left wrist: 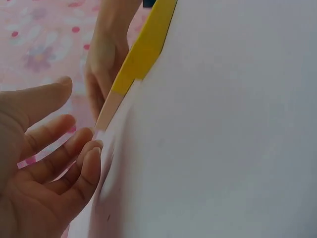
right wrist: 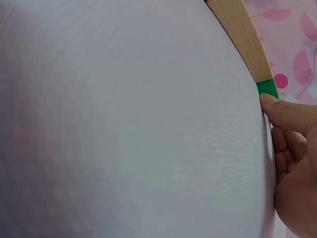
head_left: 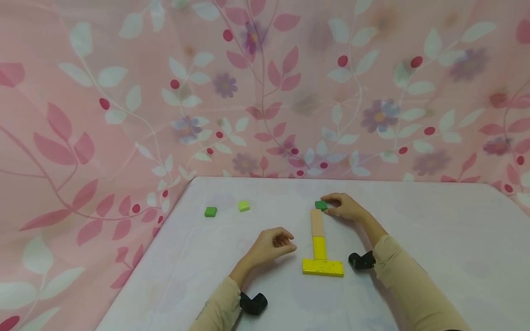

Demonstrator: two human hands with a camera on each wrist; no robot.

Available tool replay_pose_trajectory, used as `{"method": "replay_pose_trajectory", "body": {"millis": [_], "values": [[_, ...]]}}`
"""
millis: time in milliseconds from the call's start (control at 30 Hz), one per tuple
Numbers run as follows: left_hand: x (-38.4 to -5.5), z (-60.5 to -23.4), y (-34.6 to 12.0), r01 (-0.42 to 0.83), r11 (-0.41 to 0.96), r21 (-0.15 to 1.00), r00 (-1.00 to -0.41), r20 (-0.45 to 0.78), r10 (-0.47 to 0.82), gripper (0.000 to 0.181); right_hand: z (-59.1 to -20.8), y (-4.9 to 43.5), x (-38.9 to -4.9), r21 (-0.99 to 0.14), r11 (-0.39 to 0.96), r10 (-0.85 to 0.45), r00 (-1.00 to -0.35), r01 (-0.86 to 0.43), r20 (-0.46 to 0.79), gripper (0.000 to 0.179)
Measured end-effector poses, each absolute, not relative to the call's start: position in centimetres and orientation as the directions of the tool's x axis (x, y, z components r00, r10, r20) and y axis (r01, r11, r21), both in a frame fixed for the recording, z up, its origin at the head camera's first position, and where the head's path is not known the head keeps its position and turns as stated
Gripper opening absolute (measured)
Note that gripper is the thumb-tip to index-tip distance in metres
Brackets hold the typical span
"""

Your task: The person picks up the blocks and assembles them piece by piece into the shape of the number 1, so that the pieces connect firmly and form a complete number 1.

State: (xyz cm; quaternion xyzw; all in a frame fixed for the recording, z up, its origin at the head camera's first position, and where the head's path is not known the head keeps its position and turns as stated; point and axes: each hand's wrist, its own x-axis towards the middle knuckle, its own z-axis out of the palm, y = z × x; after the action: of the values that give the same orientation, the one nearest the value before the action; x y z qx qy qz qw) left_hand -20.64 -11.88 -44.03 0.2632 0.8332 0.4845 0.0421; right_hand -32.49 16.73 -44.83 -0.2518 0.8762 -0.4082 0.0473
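Observation:
At the far end of a row of blocks, my right hand (head_left: pixel 345 208) pinches a small dark green block (head_left: pixel 320 205) between thumb and fingers. That block meets the end of a plain wooden block (right wrist: pixel 242 37), as the right wrist view shows. Nearer to me the row continues with a yellow block (head_left: pixel 319 248), then a wider yellow block (head_left: pixel 323 267) lying crosswise, forming an upside-down T. My left hand (head_left: pixel 271 244) hovers left of the row, its fingers loosely curled around nothing; in the left wrist view the palm and fingers (left wrist: pixel 89 173) show.
Toward the back left of the white table (head_left: pixel 186 271) lie a green block (head_left: pixel 210 212) and a lime green block (head_left: pixel 244 206), apart from each other. A pink floral cloth (head_left: pixel 265 92) hangs behind the table. Black wrist devices (head_left: pixel 253 304) sit on both arms.

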Motion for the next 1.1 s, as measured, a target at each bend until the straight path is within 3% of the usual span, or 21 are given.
{"method": "replay_pose_trajectory", "body": {"millis": [367, 600, 1100], "values": [[-23.2, -43.9, -15.7, 0.395, 0.497, 0.772, -0.912, 0.266, 0.312, 0.022, -44.7, 16.8, -32.2, -0.75, 0.544, -0.468, -0.878, -0.376, 0.101, 0.042], [-24.7, -43.6, -17.7, 0.313, 0.531, 0.787, -0.95, 0.266, 0.165, 0.023, -44.8, 16.8, -32.3, -0.754, 0.542, -0.465, -0.88, -0.37, 0.097, 0.042], [-26.8, -43.7, -20.1, 0.187, 0.59, 0.786, -0.957, 0.28, -0.07, 0.033, -45.0, 16.8, -32.5, -0.755, 0.54, -0.461, -0.881, -0.371, 0.103, 0.042]]}}
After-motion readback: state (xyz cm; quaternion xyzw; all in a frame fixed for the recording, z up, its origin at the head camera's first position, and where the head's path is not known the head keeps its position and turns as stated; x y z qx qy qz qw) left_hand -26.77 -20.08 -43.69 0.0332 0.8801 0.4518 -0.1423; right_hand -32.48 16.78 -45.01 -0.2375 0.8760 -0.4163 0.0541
